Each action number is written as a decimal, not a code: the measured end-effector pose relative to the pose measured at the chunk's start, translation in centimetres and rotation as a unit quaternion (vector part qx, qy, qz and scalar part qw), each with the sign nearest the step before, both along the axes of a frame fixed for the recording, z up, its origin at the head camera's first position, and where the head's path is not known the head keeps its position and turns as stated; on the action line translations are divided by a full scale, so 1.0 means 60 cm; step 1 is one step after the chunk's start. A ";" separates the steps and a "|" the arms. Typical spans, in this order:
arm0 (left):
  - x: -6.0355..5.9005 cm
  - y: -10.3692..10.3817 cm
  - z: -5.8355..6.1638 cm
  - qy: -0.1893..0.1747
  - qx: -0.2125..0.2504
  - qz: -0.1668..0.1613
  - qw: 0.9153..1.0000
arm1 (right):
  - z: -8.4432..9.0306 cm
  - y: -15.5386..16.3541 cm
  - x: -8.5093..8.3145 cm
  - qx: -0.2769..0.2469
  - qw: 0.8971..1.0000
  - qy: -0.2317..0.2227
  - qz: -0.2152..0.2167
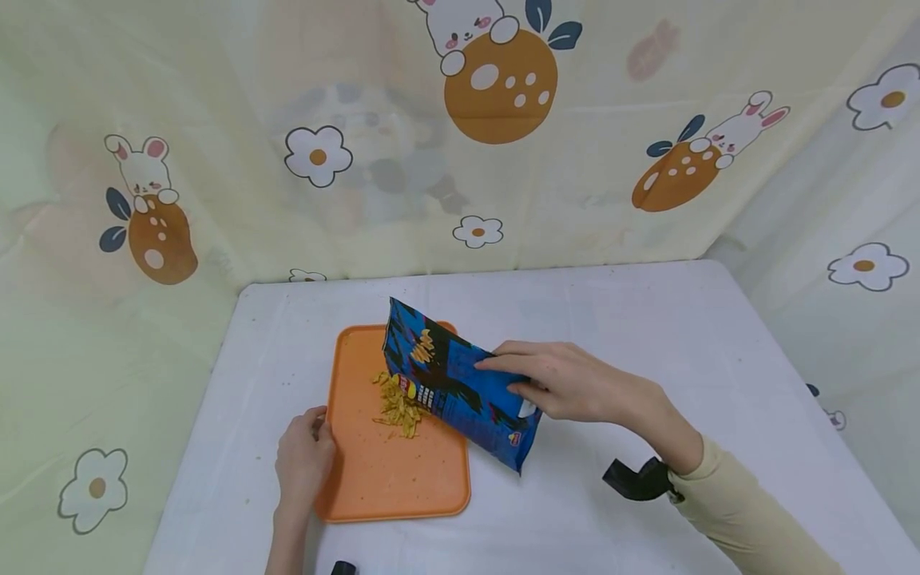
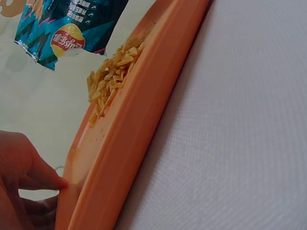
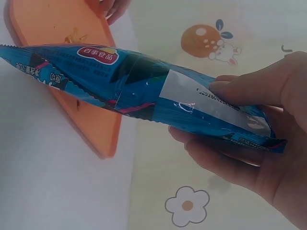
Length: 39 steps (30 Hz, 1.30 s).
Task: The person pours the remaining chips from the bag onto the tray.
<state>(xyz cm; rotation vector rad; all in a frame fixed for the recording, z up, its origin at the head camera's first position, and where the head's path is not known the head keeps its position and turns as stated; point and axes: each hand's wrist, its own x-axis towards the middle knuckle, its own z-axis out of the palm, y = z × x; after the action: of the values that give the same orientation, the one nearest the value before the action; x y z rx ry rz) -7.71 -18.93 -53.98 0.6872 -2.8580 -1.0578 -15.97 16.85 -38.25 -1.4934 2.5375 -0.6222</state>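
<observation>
Left hand: your fingers pinch the orange tray's left rim; loosen and it could slide toward the surface's near edge.
Snack pile: mid-tray, between your hands.
Blue bag: tilted mouth-down; a steeper tip may scatter pieces onto the surface.
Right hand: clamped around the bag's bottom end.

This looks like a makeshift recording corner in a home rather than a real kitchen. A pale yellow cloth printed with rabbits, oranges and flowers hangs as a backdrop on all sides of a white tabletop. An orange tray of snack crumbs sits there, with no stove or sink in view.
</observation>
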 end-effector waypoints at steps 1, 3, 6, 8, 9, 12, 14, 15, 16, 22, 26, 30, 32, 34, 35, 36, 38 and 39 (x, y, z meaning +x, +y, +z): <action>0.000 0.000 0.000 -0.001 0.000 0.002 1.000 | -0.002 0.001 0.001 0.000 1.000 -0.003 -0.003; 0.000 0.001 0.000 -0.004 0.001 0.005 1.000 | -0.007 0.003 0.002 -0.001 1.000 -0.010 -0.010; 0.000 0.001 0.000 -0.005 0.000 0.005 1.000 | -0.015 0.007 0.004 -0.006 0.999 -0.024 -0.023; 0.000 0.000 -0.001 -0.003 -0.001 0.004 1.000 | -0.021 0.013 0.006 -0.019 0.999 -0.036 -0.032; 0.000 0.000 -0.001 -0.001 -0.002 0.003 1.000 | -0.024 0.016 0.007 -0.028 0.998 -0.045 -0.038; 0.001 -0.001 -0.001 0.007 0.000 0.000 1.000 | -0.034 0.028 0.011 -0.058 0.995 -0.062 -0.053; 0.002 -0.001 -0.002 0.012 0.001 -0.002 1.000 | -0.040 0.038 0.013 -0.077 0.992 -0.067 -0.068; 0.002 -0.001 -0.003 0.013 0.002 -0.003 1.000 | -0.044 0.042 0.015 -0.085 0.991 -0.066 -0.075; 0.003 -0.001 -0.004 0.015 0.004 -0.003 1.000 | -0.046 0.047 0.016 -0.091 0.990 -0.065 -0.082; 0.003 -0.001 -0.006 0.015 0.009 -0.003 1.000 | -0.059 0.073 0.025 -0.110 0.983 -0.059 -0.131; 0.003 -0.002 -0.006 0.015 0.012 -0.001 1.000 | -0.070 0.083 0.031 -0.112 0.979 -0.063 -0.156; 0.003 -0.002 -0.005 0.016 0.013 0.001 1.000 | -0.083 0.095 0.038 -0.123 0.975 -0.060 -0.177; 0.002 -0.001 -0.006 0.017 0.013 0.001 1.000 | -0.089 0.103 0.042 -0.133 0.972 -0.057 -0.187; 0.002 -0.001 -0.006 0.020 0.013 0.000 1.000 | -0.096 0.113 0.047 -0.141 0.969 -0.052 -0.197; 0.002 -0.001 -0.007 0.021 0.014 0.000 1.000 | -0.099 0.117 0.049 -0.142 0.967 -0.050 -0.204; 0.002 -0.001 -0.007 0.021 0.014 0.001 1.000 | -0.103 0.122 0.051 -0.145 0.966 -0.049 -0.208; 0.002 0.000 -0.007 0.021 0.016 0.001 1.000 | -0.110 0.131 0.056 -0.141 0.964 -0.045 -0.221; 0.002 0.000 -0.008 0.020 0.016 0.001 1.000 | -0.113 0.135 0.058 -0.138 0.963 -0.042 -0.227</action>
<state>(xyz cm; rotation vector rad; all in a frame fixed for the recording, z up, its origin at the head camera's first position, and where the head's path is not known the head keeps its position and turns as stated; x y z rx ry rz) -7.58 -18.92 -54.45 0.6620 -2.8124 -1.1075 -12.49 24.97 -45.05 -0.9080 2.8303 -1.1137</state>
